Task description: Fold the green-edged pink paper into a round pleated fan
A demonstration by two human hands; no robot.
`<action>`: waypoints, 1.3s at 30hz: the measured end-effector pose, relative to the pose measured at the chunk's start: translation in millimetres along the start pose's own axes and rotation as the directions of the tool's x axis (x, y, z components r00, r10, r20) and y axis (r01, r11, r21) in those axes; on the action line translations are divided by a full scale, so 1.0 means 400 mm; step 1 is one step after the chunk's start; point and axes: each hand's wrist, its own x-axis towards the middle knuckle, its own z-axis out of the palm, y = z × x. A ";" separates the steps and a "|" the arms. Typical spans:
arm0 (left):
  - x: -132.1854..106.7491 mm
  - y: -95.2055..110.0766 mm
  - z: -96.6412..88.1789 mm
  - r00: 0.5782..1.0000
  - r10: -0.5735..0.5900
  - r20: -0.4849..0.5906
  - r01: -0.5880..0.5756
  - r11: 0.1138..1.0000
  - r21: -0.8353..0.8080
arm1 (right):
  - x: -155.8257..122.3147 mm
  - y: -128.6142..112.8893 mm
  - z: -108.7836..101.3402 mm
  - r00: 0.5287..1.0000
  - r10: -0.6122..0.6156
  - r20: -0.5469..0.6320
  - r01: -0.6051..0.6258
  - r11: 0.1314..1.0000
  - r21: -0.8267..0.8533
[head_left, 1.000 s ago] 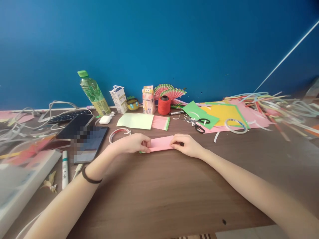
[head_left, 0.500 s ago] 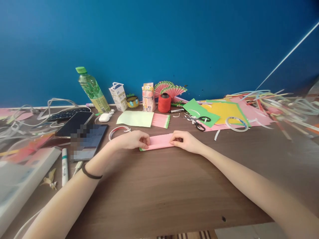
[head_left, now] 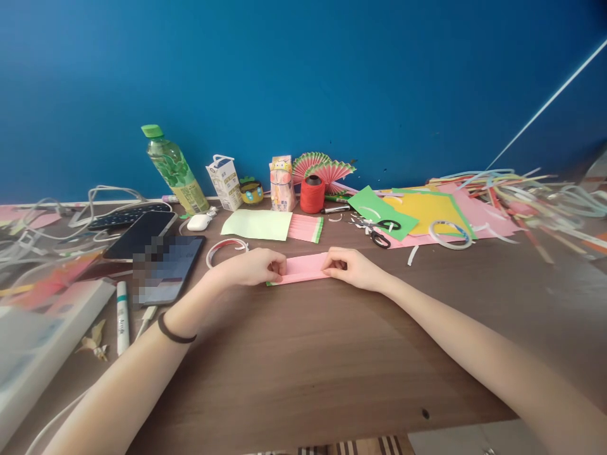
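Observation:
Between my two hands a pink paper strip [head_left: 306, 268] lies on the brown desk, with a fold along its near edge and a bit of green at its left end. My left hand [head_left: 265, 264] pinches the left end, fingers curled. At the right end my right hand [head_left: 348, 266] grips the paper between thumb and fingers. Just behind them lie a pale green sheet [head_left: 257, 225] and a pleated pink paper [head_left: 306, 228] with a green edge. Pink pleated fans [head_left: 332, 169] with green rims lean on the wall behind a red thread spool [head_left: 312, 194].
Black-handled scissors [head_left: 380, 239] lie by a green sheet [head_left: 379, 212] and a yellow sheet [head_left: 429, 212]. Tape rings [head_left: 450, 245] sit either side. A bottle [head_left: 177, 174], carton [head_left: 225, 183], phone [head_left: 142, 235], tablet [head_left: 183, 272] and marker [head_left: 122, 319] are on the left. Loose strips [head_left: 526, 202] heap at right.
Hardly anything differs. The camera view has shifted very slightly, and both hands keep their hold on the pink paper strip.

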 end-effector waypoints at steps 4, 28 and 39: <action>-0.003 0.010 0.000 0.999 -0.034 -0.005 0.034 0.999 0.039 | -0.001 0.000 0.002 1.000 -0.012 -0.010 0.012 1.000 -0.007; -0.003 0.017 0.011 0.999 0.022 -0.039 -0.018 0.994 0.112 | -0.003 -0.001 0.005 0.998 -0.060 -0.007 0.060 0.998 -0.007; 0.008 -0.017 0.017 0.990 0.137 0.032 -0.140 0.983 0.120 | 0.001 0.008 0.000 0.958 -0.231 0.168 0.261 0.946 -0.191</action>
